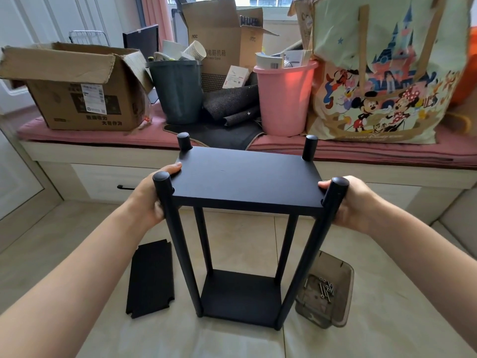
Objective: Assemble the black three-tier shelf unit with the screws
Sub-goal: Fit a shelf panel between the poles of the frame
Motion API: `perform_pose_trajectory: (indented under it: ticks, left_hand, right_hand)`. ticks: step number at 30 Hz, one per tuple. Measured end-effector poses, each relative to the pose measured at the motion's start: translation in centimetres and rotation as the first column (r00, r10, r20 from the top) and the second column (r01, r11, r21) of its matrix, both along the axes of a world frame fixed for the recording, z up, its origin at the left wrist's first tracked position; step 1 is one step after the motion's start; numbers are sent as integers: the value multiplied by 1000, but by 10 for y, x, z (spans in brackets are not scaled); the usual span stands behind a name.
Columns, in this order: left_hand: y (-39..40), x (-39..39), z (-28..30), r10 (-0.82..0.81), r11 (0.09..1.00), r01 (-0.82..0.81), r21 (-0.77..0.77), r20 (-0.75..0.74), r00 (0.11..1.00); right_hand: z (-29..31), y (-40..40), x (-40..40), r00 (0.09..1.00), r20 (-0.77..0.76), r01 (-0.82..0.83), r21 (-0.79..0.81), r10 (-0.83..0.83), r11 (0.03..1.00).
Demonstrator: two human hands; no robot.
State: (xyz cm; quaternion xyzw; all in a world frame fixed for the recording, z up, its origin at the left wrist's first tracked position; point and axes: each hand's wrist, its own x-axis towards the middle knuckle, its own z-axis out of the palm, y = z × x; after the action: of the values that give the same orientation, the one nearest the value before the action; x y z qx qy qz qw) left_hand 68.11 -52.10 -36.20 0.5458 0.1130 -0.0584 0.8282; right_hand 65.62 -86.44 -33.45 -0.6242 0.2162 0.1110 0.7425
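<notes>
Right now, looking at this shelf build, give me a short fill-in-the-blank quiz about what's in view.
1. The shelf unit has ____ boards fitted so far.
2. The loose board lies on the floor on the person's ____ side.
3. The screws sit in a clear ____.
4. The left hand and right hand hold the ____ board.

Answers: two; left; tray; top

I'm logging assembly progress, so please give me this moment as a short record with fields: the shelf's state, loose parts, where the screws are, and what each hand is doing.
shelf unit: upright on the floor, top board and bottom board fitted between four posts
middle tier: not fitted; a loose black board lies flat on the floor left of the frame
screws: in the clear tray on the floor to the right of the frame
left hand: grips the near left post
right hand: grips the near right post
</notes>
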Motion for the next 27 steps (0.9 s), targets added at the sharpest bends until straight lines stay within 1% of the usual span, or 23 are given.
perform_pose_trajectory:
  ticks: [2,5,7,10,12,18,23,27]
  left_hand:
    - [-1,-2,-1,-2,1000,2,-2,20,1000]
    - [-3,-4,-3,-10,1000,10,0,47,999]
    - [-2,-5,-7,-27,1000,27,11,20,999]
    - [1,-6,-18,-48,998,51,46,-63,997]
    - [2,-5,-27,-58,996,63,56,-83,995]
    - [-1,-9,-58,-14,996,27,89,-149,989]
    - [-3,-8,-73,14,996,2,90,-173,985]
    - [-1,-5,-82,5,997,9,81,-167,986]
  right_hand:
    - [-6,2,0,999,-2,42,48,-42,998]
    - [-15,3,0,997,-20,79,73,-77,994]
    - [-24,3,-1,996,-27,87,51,-85,995]
    - [-36,2,-2,996,-13,84,40,-83,996]
    - [-42,3,-2,997,-6,81,34,-81,996]
    - [-58,3,-2,997,-44,63,-19,-63,998]
    - [-76,1,-1,997,-57,44,-66,-48,997]
    - [-85,2,0,997,-65,49,-54,-52,997]
